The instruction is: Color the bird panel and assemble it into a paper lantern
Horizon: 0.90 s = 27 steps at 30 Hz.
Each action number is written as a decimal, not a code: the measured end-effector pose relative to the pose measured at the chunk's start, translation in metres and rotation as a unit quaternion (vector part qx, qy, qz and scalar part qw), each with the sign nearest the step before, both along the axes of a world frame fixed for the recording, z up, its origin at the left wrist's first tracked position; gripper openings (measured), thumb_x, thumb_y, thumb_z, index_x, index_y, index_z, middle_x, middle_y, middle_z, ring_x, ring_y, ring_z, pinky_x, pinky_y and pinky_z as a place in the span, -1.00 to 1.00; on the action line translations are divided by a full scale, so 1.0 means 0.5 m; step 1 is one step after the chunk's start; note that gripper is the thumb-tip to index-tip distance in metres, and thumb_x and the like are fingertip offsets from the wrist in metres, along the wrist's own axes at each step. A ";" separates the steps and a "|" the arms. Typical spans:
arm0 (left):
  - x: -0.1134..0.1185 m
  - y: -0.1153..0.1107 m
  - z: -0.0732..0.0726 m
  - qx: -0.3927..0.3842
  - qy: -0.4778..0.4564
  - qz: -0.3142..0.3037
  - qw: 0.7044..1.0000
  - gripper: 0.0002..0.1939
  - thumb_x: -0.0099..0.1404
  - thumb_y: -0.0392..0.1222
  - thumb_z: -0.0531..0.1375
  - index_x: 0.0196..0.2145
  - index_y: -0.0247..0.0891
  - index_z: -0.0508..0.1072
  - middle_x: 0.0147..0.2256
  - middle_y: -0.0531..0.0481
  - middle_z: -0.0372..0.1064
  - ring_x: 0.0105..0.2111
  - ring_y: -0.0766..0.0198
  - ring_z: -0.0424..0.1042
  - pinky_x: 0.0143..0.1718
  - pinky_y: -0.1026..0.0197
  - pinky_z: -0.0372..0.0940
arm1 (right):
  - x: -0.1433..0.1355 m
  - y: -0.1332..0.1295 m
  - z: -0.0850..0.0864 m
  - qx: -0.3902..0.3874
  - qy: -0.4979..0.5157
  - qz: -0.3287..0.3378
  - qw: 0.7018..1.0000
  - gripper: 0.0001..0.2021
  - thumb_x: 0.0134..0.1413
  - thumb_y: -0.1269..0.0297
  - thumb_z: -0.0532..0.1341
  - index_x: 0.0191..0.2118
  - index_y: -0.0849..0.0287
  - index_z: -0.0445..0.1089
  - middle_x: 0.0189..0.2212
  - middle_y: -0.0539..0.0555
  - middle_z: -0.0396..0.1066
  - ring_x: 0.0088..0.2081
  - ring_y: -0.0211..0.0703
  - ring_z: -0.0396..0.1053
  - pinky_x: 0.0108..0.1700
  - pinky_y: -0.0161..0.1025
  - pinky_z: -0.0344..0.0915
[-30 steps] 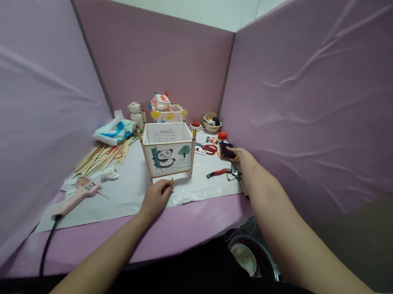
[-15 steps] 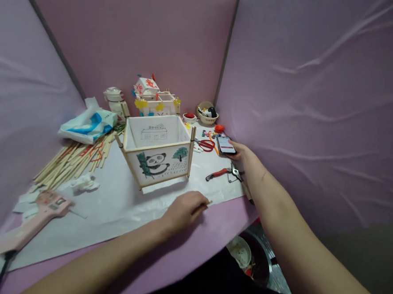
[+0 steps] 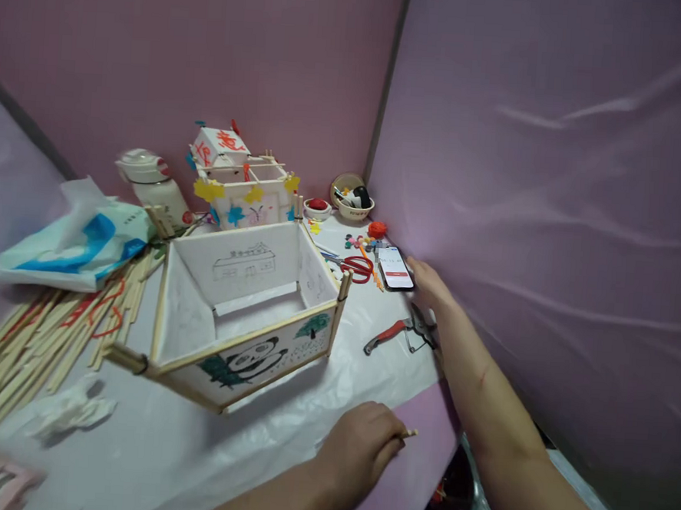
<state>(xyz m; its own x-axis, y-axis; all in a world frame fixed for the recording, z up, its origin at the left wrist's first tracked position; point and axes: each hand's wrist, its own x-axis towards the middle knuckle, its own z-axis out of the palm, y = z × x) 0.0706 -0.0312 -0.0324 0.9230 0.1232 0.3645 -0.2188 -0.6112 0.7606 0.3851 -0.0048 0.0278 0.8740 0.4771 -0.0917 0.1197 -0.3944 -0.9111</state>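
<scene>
Panda-drawn box (image 3: 288, 352), just one, stands left of one phone (image 3: 396, 270), opening upward, panda side facing the person, long axis slanting rightward and away. Left hand (image 3: 363, 449) pinches one short stick (image 3: 411, 433); right hand (image 3: 429, 283), grip unclear, is beside the phone.

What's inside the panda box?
Inside the panda box, a building drawing shows on the far panel, above a pale surface. The near panel hides its inner face.

Sheet (image 3: 352, 325) open between box (image 3: 265, 358) and pruners (image 3: 392, 333); scissors (image 3: 358, 269) beyond.
</scene>
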 end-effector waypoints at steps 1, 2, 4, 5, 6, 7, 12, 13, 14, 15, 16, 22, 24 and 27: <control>0.001 0.001 -0.002 -0.007 -0.003 -0.002 1.000 -0.92 0.40 -0.29 0.15 -0.23 -0.23 0.46 -0.33 -0.01 0.50 -0.31 0.24 0.44 -0.23 0.26 0.28 | -0.001 -0.008 0.011 -0.013 -0.015 -0.001 1.000 -0.62 0.27 0.05 0.13 -0.01 0.22 0.45 -0.08 0.21 0.56 0.00 0.03 0.47 0.08 -0.11 0.34; 0.002 0.002 -0.004 -0.013 -0.006 -0.006 1.000 -0.92 0.40 -0.29 0.15 -0.24 -0.23 0.46 -0.33 -0.01 0.50 -0.32 0.24 0.44 -0.23 0.26 0.28 | -0.004 -0.019 0.021 -0.024 -0.027 -0.002 0.999 -0.62 0.24 0.06 0.15 0.00 0.22 0.45 -0.01 0.23 0.52 0.07 0.07 0.43 0.14 -0.09 0.29; 0.005 0.003 -0.009 -0.020 -0.019 -0.013 1.000 -0.93 0.39 -0.30 0.15 -0.23 -0.23 0.45 -0.32 0.00 0.51 -0.32 0.25 0.44 -0.24 0.27 0.28 | -0.015 -0.053 0.033 -0.060 -0.061 0.009 0.996 -0.57 0.15 0.09 0.24 0.06 0.23 0.42 0.13 0.28 0.42 0.20 0.15 0.32 0.24 -0.03 0.18; 0.007 0.003 -0.012 -0.022 -0.026 -0.014 0.999 -0.93 0.38 -0.30 0.15 -0.23 -0.23 0.44 -0.32 0.00 0.51 -0.32 0.25 0.45 -0.24 0.28 0.28 | -0.025 -0.077 0.033 -0.083 -0.079 0.023 0.993 -0.52 0.08 0.11 0.29 0.09 0.23 0.41 0.17 0.30 0.37 0.22 0.19 0.28 0.27 0.01 0.13; 0.008 0.003 -0.016 -0.022 -0.035 -0.014 0.999 -0.93 0.38 -0.31 0.15 -0.24 -0.23 0.44 -0.33 0.00 0.50 -0.33 0.26 0.45 -0.25 0.28 0.28 | -0.038 -0.104 0.028 -0.140 -0.125 0.068 0.980 -0.47 0.06 0.10 0.30 0.13 0.23 0.38 0.19 0.32 0.35 0.23 0.22 0.27 0.27 0.05 0.12; 0.010 0.002 -0.019 -0.022 -0.044 -0.013 0.999 -0.93 0.38 -0.31 0.15 -0.25 -0.23 0.43 -0.34 0.00 0.50 -0.34 0.26 0.45 -0.26 0.28 0.28 | -0.054 -0.133 0.020 -0.183 -0.175 0.108 0.961 -0.41 0.04 0.07 0.31 0.17 0.21 0.35 0.21 0.32 0.32 0.24 0.23 0.25 0.28 0.07 0.12; 0.013 0.000 -0.027 -0.021 -0.080 -0.001 0.997 -0.93 0.39 -0.29 0.14 -0.26 -0.24 0.42 -0.37 0.01 0.49 -0.38 0.27 0.44 -0.30 0.29 0.26 | -0.134 -0.267 -0.039 -0.339 -0.302 0.097 0.886 -0.43 0.08 0.08 0.23 0.17 0.27 0.30 0.04 0.36 0.37 0.10 0.29 0.34 0.09 0.09 0.27; 0.013 0.000 -0.026 -0.021 -0.081 0.001 0.996 -0.93 0.39 -0.28 0.14 -0.27 -0.24 0.42 -0.37 0.01 0.49 -0.38 0.27 0.44 -0.31 0.29 0.26 | -0.144 -0.282 -0.047 -0.357 -0.303 0.080 0.880 -0.44 0.08 0.09 0.22 0.15 0.28 0.30 0.00 0.36 0.38 0.04 0.28 0.37 0.03 0.07 0.30; 0.013 0.000 -0.025 -0.021 -0.082 0.003 0.996 -0.93 0.39 -0.28 0.13 -0.27 -0.24 0.42 -0.37 0.02 0.49 -0.38 0.28 0.44 -0.31 0.29 0.26 | -0.152 -0.291 -0.053 -0.367 -0.298 0.074 0.878 -0.46 0.08 0.10 0.21 0.14 0.27 0.31 -0.04 0.34 0.38 -0.01 0.25 0.40 -0.03 0.04 0.31; 0.012 -0.001 -0.023 -0.020 -0.083 0.004 0.996 -0.92 0.40 -0.28 0.13 -0.26 -0.24 0.42 -0.38 0.02 0.49 -0.38 0.28 0.44 -0.31 0.29 0.26 | -0.157 -0.294 -0.058 -0.367 -0.288 0.077 0.881 -0.49 0.09 0.12 0.19 0.13 0.25 0.31 -0.08 0.31 0.40 -0.06 0.20 0.42 -0.07 0.00 0.32; 0.012 -0.001 -0.022 -0.019 -0.083 0.005 0.996 -0.92 0.40 -0.28 0.13 -0.26 -0.24 0.42 -0.37 0.02 0.50 -0.38 0.28 0.44 -0.31 0.29 0.26 | -0.160 -0.291 -0.060 -0.360 -0.276 0.084 0.887 -0.54 0.11 0.15 0.16 0.11 0.22 0.30 -0.11 0.27 0.42 -0.11 0.14 0.44 -0.11 -0.05 0.32; 0.013 -0.001 -0.027 -0.007 -0.071 0.000 0.997 -0.92 0.41 -0.26 0.13 -0.27 -0.23 0.41 -0.37 0.04 0.49 -0.38 0.28 0.44 -0.31 0.29 0.25 | -0.182 -0.211 -0.059 -0.262 -0.270 0.122 0.919 -0.66 0.13 0.35 0.07 0.03 0.15 0.31 -0.22 0.14 0.47 -0.22 -0.02 0.45 -0.16 -0.15 0.29; 0.012 -0.001 -0.031 -0.003 -0.067 -0.001 0.998 -0.92 0.41 -0.25 0.13 -0.26 -0.23 0.41 -0.37 0.03 0.49 -0.37 0.28 0.45 -0.30 0.29 0.26 | -0.193 -0.186 -0.055 -0.240 -0.277 0.138 0.920 -0.68 0.16 0.33 0.07 0.03 0.12 0.32 -0.20 0.13 0.47 -0.21 -0.02 0.45 -0.15 -0.15 0.29; 0.011 -0.002 -0.035 0.001 -0.071 0.000 0.997 -0.92 0.41 -0.23 0.12 -0.26 -0.23 0.40 -0.37 0.02 0.49 -0.38 0.27 0.44 -0.31 0.29 0.26 | -0.194 -0.163 -0.046 -0.236 -0.272 0.138 0.923 -0.70 0.21 0.19 0.11 0.03 0.10 0.34 -0.26 0.11 0.47 -0.28 -0.01 0.44 -0.24 -0.14 0.28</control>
